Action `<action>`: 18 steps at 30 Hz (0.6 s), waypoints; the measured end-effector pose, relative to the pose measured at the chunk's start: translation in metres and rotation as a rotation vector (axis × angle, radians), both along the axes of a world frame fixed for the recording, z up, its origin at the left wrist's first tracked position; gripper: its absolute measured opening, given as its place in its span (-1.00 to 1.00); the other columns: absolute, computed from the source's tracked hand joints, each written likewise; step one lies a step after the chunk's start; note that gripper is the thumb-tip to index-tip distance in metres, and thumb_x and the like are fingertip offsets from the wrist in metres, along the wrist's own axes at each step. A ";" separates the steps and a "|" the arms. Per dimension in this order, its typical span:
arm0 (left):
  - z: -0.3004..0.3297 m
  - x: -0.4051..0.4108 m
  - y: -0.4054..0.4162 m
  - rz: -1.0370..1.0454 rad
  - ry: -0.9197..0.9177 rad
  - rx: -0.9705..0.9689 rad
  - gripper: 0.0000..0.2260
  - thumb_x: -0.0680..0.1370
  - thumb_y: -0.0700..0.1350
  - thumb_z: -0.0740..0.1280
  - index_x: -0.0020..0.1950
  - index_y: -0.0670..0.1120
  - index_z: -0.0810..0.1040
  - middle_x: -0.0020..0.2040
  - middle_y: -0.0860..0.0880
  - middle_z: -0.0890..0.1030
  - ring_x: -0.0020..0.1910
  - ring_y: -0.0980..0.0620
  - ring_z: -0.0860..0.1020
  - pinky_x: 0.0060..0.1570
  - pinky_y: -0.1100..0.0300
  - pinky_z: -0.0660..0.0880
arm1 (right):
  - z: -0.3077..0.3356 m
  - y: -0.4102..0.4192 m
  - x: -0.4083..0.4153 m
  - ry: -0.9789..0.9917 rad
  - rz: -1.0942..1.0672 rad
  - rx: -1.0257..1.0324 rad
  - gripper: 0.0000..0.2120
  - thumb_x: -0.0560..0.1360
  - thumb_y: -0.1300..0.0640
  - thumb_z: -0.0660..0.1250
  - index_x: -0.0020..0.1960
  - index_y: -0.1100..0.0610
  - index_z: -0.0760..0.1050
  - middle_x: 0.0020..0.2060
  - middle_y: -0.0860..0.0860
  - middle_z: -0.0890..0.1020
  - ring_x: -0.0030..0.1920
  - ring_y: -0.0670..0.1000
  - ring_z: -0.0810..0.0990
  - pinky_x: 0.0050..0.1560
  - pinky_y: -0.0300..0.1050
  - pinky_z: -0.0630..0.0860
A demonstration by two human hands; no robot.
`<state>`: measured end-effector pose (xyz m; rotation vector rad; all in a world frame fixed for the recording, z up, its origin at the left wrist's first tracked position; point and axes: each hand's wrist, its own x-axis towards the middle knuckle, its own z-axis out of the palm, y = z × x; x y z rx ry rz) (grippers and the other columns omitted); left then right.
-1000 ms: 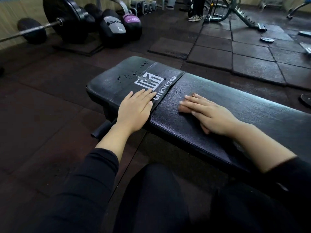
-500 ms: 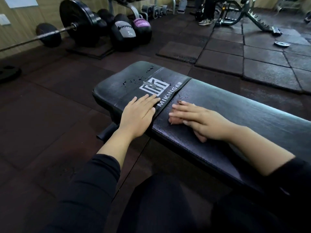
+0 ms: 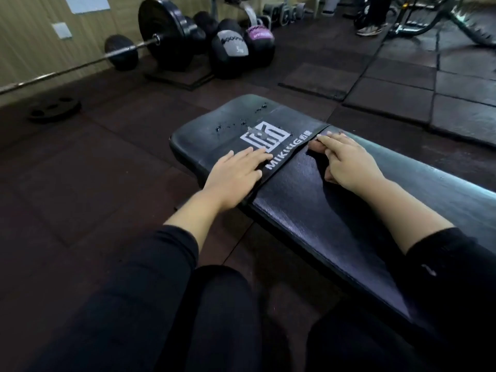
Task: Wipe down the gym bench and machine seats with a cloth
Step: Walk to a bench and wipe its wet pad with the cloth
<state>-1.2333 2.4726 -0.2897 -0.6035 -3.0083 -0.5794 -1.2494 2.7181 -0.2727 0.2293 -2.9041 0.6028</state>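
A black padded gym bench (image 3: 308, 210) runs from the centre to the right edge. A black band with a white logo (image 3: 264, 139) crosses its near-left end, and water drops (image 3: 241, 123) lie beside the logo. My left hand (image 3: 236, 173) lies flat on the band, fingers straight, fingertips just below the logo. My right hand (image 3: 349, 162) rests on the pad with straight fingers, their tips touching the band's right edge. No separate cloth shows in either hand.
A barbell with plates (image 3: 161, 36) and medicine balls (image 3: 230, 52) stand at the back left by the wall. A loose plate (image 3: 53, 108) lies on the floor at left. Rubber floor tiles (image 3: 402, 84) spread to the right. Another person's shoe (image 3: 370, 29) and a machine frame stand far back.
My right hand has slid along the pad toward the logo band until its fingertips reach the band's edge. My left hand stays flat on the band. The view has shifted.
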 end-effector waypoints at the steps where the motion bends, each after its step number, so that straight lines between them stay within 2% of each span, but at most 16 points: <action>1: 0.000 -0.001 0.000 -0.004 0.008 -0.007 -0.58 0.65 -0.11 0.08 0.50 0.17 0.23 0.55 0.19 0.14 0.54 0.18 0.03 0.48 0.11 -0.12 | -0.001 -0.001 -0.002 0.018 -0.032 -0.018 -0.60 0.62 0.22 0.06 0.44 0.08 0.30 0.46 0.05 0.28 0.48 0.05 0.15 0.43 -0.22 -0.03; 4: 0.004 -0.004 -0.003 -0.054 -0.042 0.010 -0.58 0.65 -0.09 0.09 0.51 0.17 0.21 0.56 0.19 0.11 0.53 0.19 0.01 0.49 0.13 -0.13 | -0.001 -0.004 -0.014 0.055 -0.124 -0.143 -0.61 0.60 0.23 0.07 0.42 0.12 0.33 0.40 0.06 0.37 0.39 0.12 0.34 0.43 -0.09 0.18; 5: 0.006 -0.005 -0.005 -0.083 -0.051 0.009 -0.58 0.64 -0.08 0.10 0.50 0.16 0.22 0.56 0.19 0.11 0.53 0.18 0.03 0.49 0.13 -0.11 | 0.001 -0.007 -0.018 0.083 -0.156 -0.208 -0.61 0.60 0.24 0.08 0.41 0.14 0.34 0.38 0.07 0.40 0.35 0.14 0.39 0.41 -0.11 0.22; 8: 0.017 -0.030 -0.019 -0.100 0.023 -0.001 -0.59 0.64 -0.07 0.12 0.50 0.13 0.27 0.54 0.15 0.19 0.50 0.12 0.16 0.47 0.09 0.06 | 0.014 -0.029 -0.032 0.225 -0.212 -0.325 -0.61 0.59 0.28 0.09 0.40 0.18 0.35 0.36 0.06 0.42 0.37 0.06 0.36 0.30 -0.46 0.10; 9: 0.019 -0.045 -0.024 -0.084 0.056 -0.017 -0.59 0.65 -0.06 0.11 0.51 0.12 0.26 0.55 0.12 0.20 0.50 0.10 0.16 0.47 0.07 0.05 | 0.017 -0.039 -0.038 0.249 -0.195 -0.306 -0.61 0.59 0.29 0.09 0.41 0.18 0.34 0.37 0.06 0.41 0.39 0.03 0.33 0.28 -0.51 0.05; 11: 0.021 -0.078 -0.034 -0.085 0.084 -0.097 -0.58 0.66 -0.04 0.06 0.53 0.09 0.22 0.57 0.06 0.15 0.54 0.08 0.08 0.49 0.01 -0.06 | 0.020 -0.059 -0.051 0.229 -0.133 -0.228 -0.60 0.59 0.29 0.09 0.42 0.17 0.33 0.40 0.07 0.38 0.43 0.03 0.27 0.35 -0.42 0.01; 15: 0.011 -0.116 -0.046 -0.127 0.043 -0.200 -0.53 0.66 0.12 -0.02 0.57 0.09 0.09 0.59 0.05 0.04 0.56 0.08 -0.03 0.51 -0.06 -0.13 | 0.015 -0.087 -0.071 0.076 -0.055 -0.057 -0.59 0.62 0.23 0.08 0.46 0.09 0.25 0.46 0.04 0.27 0.49 0.02 0.11 0.36 -0.38 -0.14; 18: 0.004 -0.118 -0.053 -0.140 0.039 -0.167 -0.51 0.65 0.18 -0.09 0.58 0.12 0.01 0.60 0.08 -0.03 0.56 0.11 -0.09 0.51 -0.05 -0.17 | 0.008 -0.096 -0.078 -0.105 -0.096 0.090 -0.57 0.65 0.08 0.02 0.50 -0.07 0.11 0.52 -0.07 0.10 0.52 -0.02 -0.05 0.45 -0.19 -0.16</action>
